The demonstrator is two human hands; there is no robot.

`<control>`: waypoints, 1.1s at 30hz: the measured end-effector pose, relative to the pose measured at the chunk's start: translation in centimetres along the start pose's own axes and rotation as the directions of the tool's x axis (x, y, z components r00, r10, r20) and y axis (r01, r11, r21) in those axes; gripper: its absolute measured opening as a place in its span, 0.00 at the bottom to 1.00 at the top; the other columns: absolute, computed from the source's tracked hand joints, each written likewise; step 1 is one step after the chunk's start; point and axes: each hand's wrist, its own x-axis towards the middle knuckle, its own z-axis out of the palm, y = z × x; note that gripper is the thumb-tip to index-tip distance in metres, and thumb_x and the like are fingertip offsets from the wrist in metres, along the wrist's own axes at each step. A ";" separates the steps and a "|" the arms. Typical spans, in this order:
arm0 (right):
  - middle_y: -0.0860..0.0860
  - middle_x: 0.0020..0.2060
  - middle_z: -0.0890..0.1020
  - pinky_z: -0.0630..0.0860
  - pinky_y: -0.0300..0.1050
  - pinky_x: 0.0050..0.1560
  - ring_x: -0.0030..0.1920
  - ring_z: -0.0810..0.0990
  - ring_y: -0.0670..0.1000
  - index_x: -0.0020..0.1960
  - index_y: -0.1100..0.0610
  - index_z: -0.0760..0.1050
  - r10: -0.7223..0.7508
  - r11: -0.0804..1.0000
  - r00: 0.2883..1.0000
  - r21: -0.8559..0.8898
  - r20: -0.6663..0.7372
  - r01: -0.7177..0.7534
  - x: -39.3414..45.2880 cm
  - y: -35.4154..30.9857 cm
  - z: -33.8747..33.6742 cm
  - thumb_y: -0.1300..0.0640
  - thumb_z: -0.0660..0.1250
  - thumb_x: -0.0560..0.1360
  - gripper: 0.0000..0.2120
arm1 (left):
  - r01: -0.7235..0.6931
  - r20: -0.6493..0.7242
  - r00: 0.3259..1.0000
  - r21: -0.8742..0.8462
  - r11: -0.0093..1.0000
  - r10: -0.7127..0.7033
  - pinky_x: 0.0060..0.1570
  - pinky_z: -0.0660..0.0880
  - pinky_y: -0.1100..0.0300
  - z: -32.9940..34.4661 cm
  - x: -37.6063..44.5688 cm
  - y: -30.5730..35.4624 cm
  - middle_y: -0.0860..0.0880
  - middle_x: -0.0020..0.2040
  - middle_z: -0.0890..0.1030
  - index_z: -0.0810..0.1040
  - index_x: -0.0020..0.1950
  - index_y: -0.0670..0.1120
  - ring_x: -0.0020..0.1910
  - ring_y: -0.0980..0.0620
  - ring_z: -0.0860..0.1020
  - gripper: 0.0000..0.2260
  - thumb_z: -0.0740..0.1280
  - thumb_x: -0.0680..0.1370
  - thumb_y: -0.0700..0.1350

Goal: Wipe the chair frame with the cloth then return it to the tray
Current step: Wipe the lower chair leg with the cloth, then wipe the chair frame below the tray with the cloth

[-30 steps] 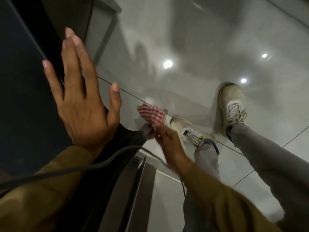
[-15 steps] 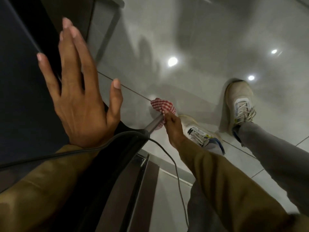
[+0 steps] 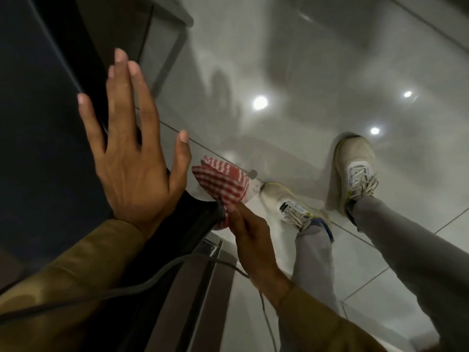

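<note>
A glossy grey tiled floor is reflecting ceiling lights. Left of the red-checked cloth, the left hand is pressing flat, fingers spread, against the dark chair frame; the right hand is gripping the cloth against it.

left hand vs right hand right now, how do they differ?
The left hand is open and flat, fingers spread against the dark chair; the right hand is closed in a grip on the red checked cloth. Left sits higher and holds nothing; right is lower, at the frame. Both wear tan sleeves.
</note>
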 end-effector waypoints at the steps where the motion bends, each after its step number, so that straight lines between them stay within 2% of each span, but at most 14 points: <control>1: 0.57 0.43 0.86 0.81 0.64 0.59 0.49 0.85 0.59 0.48 0.62 0.81 -0.016 1.000 1.000 0.001 -0.005 0.016 0.7 0.4 -0.1 0.54 0.59 0.88 0.18 | -0.001 -0.014 1.000 0.008 1.000 0.001 0.88 0.40 0.46 0.2 -0.1 -0.1 0.34 0.88 0.58 0.55 0.87 0.35 0.89 0.40 0.58 0.33 0.50 0.90 0.57; 4: 0.50 0.41 0.85 0.80 0.57 0.53 0.44 0.83 0.48 0.49 0.66 0.81 0.011 0.999 1.000 0.030 -0.026 -0.011 4.1 2.8 -1.1 0.58 0.58 0.88 0.18 | -0.006 -0.066 0.998 0.025 1.000 0.008 0.88 0.44 0.44 0.8 -0.1 -0.1 0.35 0.87 0.60 0.55 0.87 0.36 0.89 0.41 0.59 0.33 0.49 0.89 0.57; 6: 0.51 0.43 0.85 0.80 0.52 0.53 0.45 0.83 0.45 0.51 0.66 0.81 0.081 0.995 0.994 -0.047 -0.068 -0.084 7.3 4.5 -2.0 0.55 0.58 0.88 0.19 | -0.005 -0.077 0.997 0.030 1.000 0.008 0.88 0.44 0.44 0.9 -0.1 -0.1 0.35 0.87 0.61 0.56 0.87 0.36 0.89 0.42 0.60 0.33 0.49 0.89 0.58; 10: 0.61 0.63 0.84 0.79 0.60 0.71 0.65 0.82 0.61 0.69 0.62 0.80 0.268 0.948 0.952 -0.137 -0.147 -0.288 13.2 5.9 -2.7 0.50 0.58 0.88 0.20 | 0.007 -0.085 0.996 0.040 0.999 -0.004 0.88 0.47 0.42 1.0 -0.3 -0.1 0.35 0.87 0.61 0.56 0.87 0.35 0.89 0.41 0.61 0.33 0.49 0.89 0.57; 12: 0.60 0.63 0.84 0.77 0.60 0.72 0.66 0.81 0.62 0.71 0.60 0.79 0.292 0.940 0.940 -0.126 -0.176 -0.316 13.4 5.9 -2.3 0.50 0.58 0.88 0.20 | -0.001 -0.079 0.997 0.035 0.999 0.004 0.88 0.47 0.41 1.0 -0.2 -0.1 0.34 0.87 0.61 0.56 0.87 0.35 0.89 0.41 0.60 0.33 0.50 0.89 0.57; 16: 0.59 0.53 0.87 0.81 0.61 0.66 0.60 0.85 0.61 0.59 0.62 0.83 0.208 0.974 0.967 -0.062 -0.144 -0.219 8.6 4.5 -1.8 0.52 0.61 0.87 0.17 | 0.013 -0.036 0.999 0.039 0.999 -0.011 0.89 0.43 0.45 0.8 -0.2 -0.1 0.36 0.88 0.58 0.53 0.88 0.37 0.90 0.42 0.58 0.34 0.51 0.89 0.58; 19: 0.62 0.45 0.86 0.80 0.55 0.54 0.48 0.81 0.53 0.52 0.66 0.83 0.105 0.994 0.994 -0.011 -0.043 -0.106 4.7 1.9 -1.9 0.57 0.65 0.85 0.14 | 0.033 0.014 0.999 0.049 0.998 -0.033 0.89 0.42 0.45 0.6 -0.2 0.1 0.38 0.89 0.56 0.51 0.89 0.39 0.90 0.43 0.57 0.34 0.52 0.88 0.58; 22: 0.73 0.49 0.84 0.77 0.51 0.52 0.49 0.79 0.52 0.51 0.60 0.87 0.090 0.995 0.993 0.039 0.073 -0.093 2.1 -1.8 -2.8 0.62 0.68 0.83 0.08 | 0.045 0.065 0.997 0.027 0.999 -0.046 0.89 0.41 0.46 -0.1 0.0 0.3 0.40 0.90 0.54 0.51 0.90 0.40 0.90 0.44 0.55 0.36 0.54 0.87 0.59; 23: 0.72 0.50 0.85 0.79 0.47 0.52 0.49 0.80 0.52 0.53 0.60 0.88 0.110 0.992 0.987 0.042 0.121 -0.116 1.6 -2.9 -3.4 0.62 0.69 0.82 0.08 | 0.050 0.082 0.995 0.012 0.999 -0.051 0.89 0.40 0.46 -0.2 0.0 0.5 0.41 0.90 0.53 0.51 0.90 0.41 0.90 0.45 0.54 0.36 0.54 0.87 0.59; 25: 0.62 0.50 0.90 0.84 0.42 0.54 0.51 0.84 0.50 0.58 0.60 0.88 0.165 0.985 0.961 0.011 0.223 -0.172 1.6 -5.3 -4.8 0.60 0.70 0.82 0.10 | 0.056 0.100 0.994 -0.014 0.998 -0.054 0.90 0.40 0.48 -0.5 0.0 0.4 0.43 0.91 0.52 0.51 0.90 0.42 0.90 0.47 0.53 0.36 0.55 0.86 0.59; 27: 0.57 0.55 0.90 0.84 0.45 0.61 0.55 0.87 0.51 0.60 0.58 0.88 0.221 0.975 0.930 -0.033 0.293 -0.222 2.3 -7.5 -6.4 0.57 0.70 0.82 0.11 | 0.054 0.121 0.991 -0.031 0.998 -0.050 0.90 0.40 0.49 -0.7 0.2 0.4 0.45 0.91 0.49 0.49 0.90 0.43 0.90 0.48 0.52 0.37 0.56 0.86 0.58; 28: 0.59 0.56 0.90 0.84 0.45 0.62 0.57 0.87 0.53 0.60 0.58 0.88 0.226 0.974 0.928 -0.042 0.297 -0.224 2.7 -8.3 -7.2 0.56 0.69 0.82 0.12 | 0.055 0.125 0.991 -0.042 0.998 -0.049 0.90 0.40 0.50 -0.8 0.2 0.3 0.45 0.91 0.48 0.48 0.90 0.43 0.90 0.48 0.52 0.37 0.56 0.86 0.58; 30: 0.59 0.54 0.90 0.85 0.40 0.54 0.55 0.89 0.53 0.59 0.58 0.88 0.197 0.980 0.954 -0.016 0.228 -0.198 3.7 -10.0 -8.6 0.56 0.69 0.81 0.12 | 0.079 0.116 0.991 -0.089 0.993 -0.068 0.90 0.42 0.52 -1.2 1.1 -0.2 0.44 0.90 0.47 0.47 0.90 0.42 0.90 0.47 0.52 0.37 0.58 0.86 0.56; 33: 0.56 0.56 0.90 0.85 0.36 0.50 0.57 0.90 0.52 0.61 0.58 0.86 0.158 0.983 0.984 0.085 0.084 -0.165 5.6 -12.8 -9.8 0.52 0.68 0.76 0.18 | 0.164 0.069 0.986 -0.165 0.973 -0.155 0.90 0.49 0.47 -2.1 4.9 -2.2 0.42 0.91 0.48 0.47 0.90 0.41 0.91 0.44 0.51 0.35 0.56 0.88 0.55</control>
